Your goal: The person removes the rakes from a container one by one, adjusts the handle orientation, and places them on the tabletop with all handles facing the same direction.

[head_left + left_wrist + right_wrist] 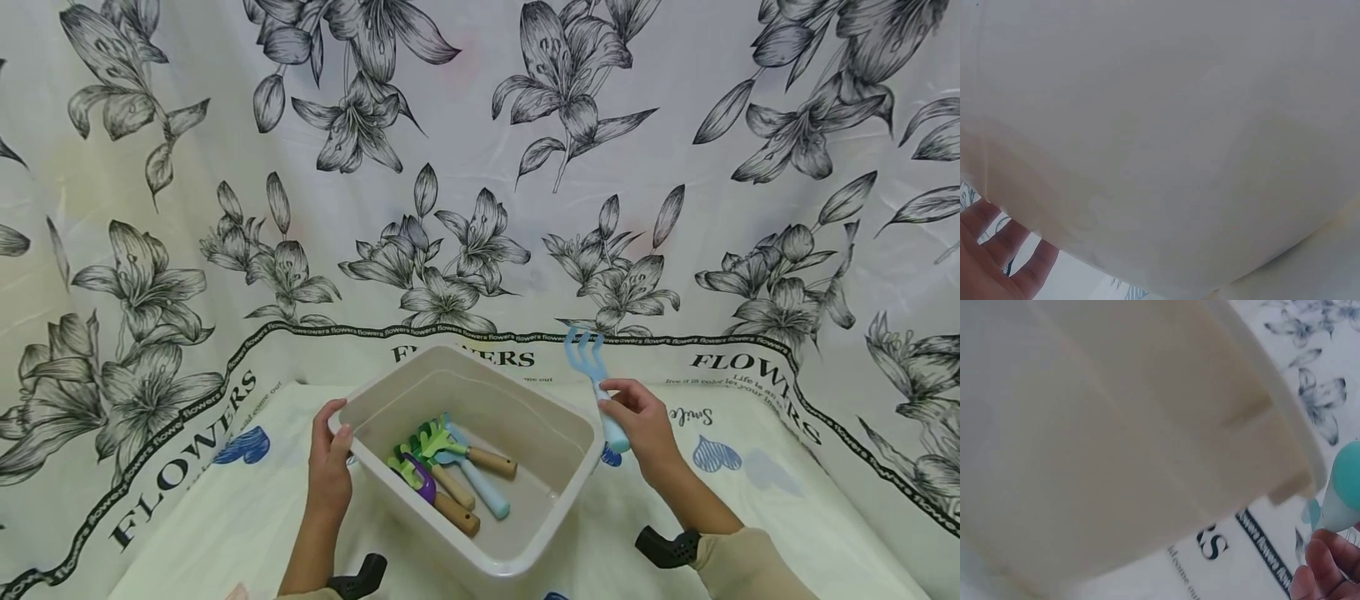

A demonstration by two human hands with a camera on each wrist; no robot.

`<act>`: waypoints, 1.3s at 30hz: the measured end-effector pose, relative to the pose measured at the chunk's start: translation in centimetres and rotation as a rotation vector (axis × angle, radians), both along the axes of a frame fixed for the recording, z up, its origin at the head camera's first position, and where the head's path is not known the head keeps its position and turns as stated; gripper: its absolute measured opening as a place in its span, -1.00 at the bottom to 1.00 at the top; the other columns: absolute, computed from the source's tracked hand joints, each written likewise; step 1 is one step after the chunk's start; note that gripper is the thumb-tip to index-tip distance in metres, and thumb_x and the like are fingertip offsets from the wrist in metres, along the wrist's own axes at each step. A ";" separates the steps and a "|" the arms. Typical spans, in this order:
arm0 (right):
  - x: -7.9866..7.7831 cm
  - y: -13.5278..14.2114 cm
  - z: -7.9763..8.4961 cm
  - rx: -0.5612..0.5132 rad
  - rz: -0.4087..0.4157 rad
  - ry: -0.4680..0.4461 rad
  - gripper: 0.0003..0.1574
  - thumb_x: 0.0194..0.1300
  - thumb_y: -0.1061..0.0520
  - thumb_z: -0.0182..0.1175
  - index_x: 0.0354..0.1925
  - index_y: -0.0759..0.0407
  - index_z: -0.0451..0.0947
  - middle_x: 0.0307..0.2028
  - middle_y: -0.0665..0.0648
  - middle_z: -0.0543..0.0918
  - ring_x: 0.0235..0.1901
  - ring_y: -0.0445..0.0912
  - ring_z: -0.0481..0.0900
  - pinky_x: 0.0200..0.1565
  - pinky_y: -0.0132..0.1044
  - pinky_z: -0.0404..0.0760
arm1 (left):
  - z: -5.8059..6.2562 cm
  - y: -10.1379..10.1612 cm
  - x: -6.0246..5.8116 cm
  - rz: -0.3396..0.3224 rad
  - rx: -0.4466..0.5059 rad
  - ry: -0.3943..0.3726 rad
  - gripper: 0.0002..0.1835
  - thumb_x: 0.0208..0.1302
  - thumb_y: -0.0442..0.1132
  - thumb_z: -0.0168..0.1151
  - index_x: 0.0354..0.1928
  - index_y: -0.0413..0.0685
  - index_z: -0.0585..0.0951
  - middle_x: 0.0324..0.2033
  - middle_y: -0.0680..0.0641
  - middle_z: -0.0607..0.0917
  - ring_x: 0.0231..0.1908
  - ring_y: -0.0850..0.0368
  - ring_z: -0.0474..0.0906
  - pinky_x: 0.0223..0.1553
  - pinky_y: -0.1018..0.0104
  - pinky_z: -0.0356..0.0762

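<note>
A beige plastic bin (525,404) is tilted toward the camera in the head view. My left hand (330,462) grips its left rim, thumb over the edge. Its outer wall (1179,125) fills most of the left wrist view, with the fingers (1036,265) at the lower left. Beside the bin's right corner, my right hand (641,421) holds a light blue three-pronged garden hand fork (588,360) by the handle, prongs up. The handle's rounded teal end (1349,478) shows in the right wrist view. Inside the bin lie several small garden tools, among them a green rake (433,439) and a purple-headed tool (422,479).
A pale cloth (247,517) with blue hearts and lettering covers the surface below. White curtain fabric (465,125) with black lily drawings stands behind and at both sides. Black wrist mounts (667,547) sit on both forearms.
</note>
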State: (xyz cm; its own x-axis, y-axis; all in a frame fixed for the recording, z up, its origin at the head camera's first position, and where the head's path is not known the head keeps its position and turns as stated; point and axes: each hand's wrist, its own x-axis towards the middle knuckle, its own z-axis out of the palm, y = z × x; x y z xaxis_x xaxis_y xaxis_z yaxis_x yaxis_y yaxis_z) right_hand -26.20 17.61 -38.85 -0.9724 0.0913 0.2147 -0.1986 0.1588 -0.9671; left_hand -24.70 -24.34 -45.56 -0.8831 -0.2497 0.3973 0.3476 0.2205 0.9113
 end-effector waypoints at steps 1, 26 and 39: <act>-0.1 0.3 -0.3 0.013 -0.017 -0.010 -0.61 0.35 0.18 0.20 0.11 0.28 0.50 -0.28 0.13 0.54 -0.29 -0.10 0.50 -0.25 -0.34 0.56 | 0.0 0.0 0.0 0.000 -0.001 0.001 -0.51 0.52 0.05 -0.20 0.42 0.24 0.15 0.29 0.07 0.32 0.20 0.03 0.33 0.20 -0.26 0.23; -2.4 4.7 -8.6 0.414 -0.060 -0.215 -0.57 0.25 0.09 0.29 0.05 0.25 0.58 -0.36 0.12 0.57 -0.37 -0.02 0.47 -0.36 -0.23 0.45 | 0.6 0.4 0.2 0.007 -0.011 -0.010 -0.52 0.51 0.05 -0.18 0.41 0.29 0.16 0.32 0.12 0.29 0.26 -0.06 0.31 0.21 -0.28 0.20; -4.4 4.8 -10.0 0.499 -0.100 -0.294 -0.55 0.25 0.09 0.25 0.08 0.24 0.53 -0.26 0.19 0.59 -0.27 0.04 0.48 -0.25 -0.11 0.43 | 0.7 0.4 0.4 0.002 -0.002 -0.008 -0.50 0.51 0.05 -0.19 0.41 0.22 0.15 0.33 0.05 0.29 0.25 -0.06 0.31 0.22 -0.28 0.19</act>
State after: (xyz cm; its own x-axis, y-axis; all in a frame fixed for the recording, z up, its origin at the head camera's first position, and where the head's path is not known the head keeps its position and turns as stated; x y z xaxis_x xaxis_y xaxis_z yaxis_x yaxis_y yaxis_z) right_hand -30.58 22.41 -48.81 -0.9895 0.1430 -0.0220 0.1061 0.6134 -0.7826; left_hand -24.32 -23.89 -44.87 -0.8857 -0.2509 0.3905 0.3396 0.2233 0.9137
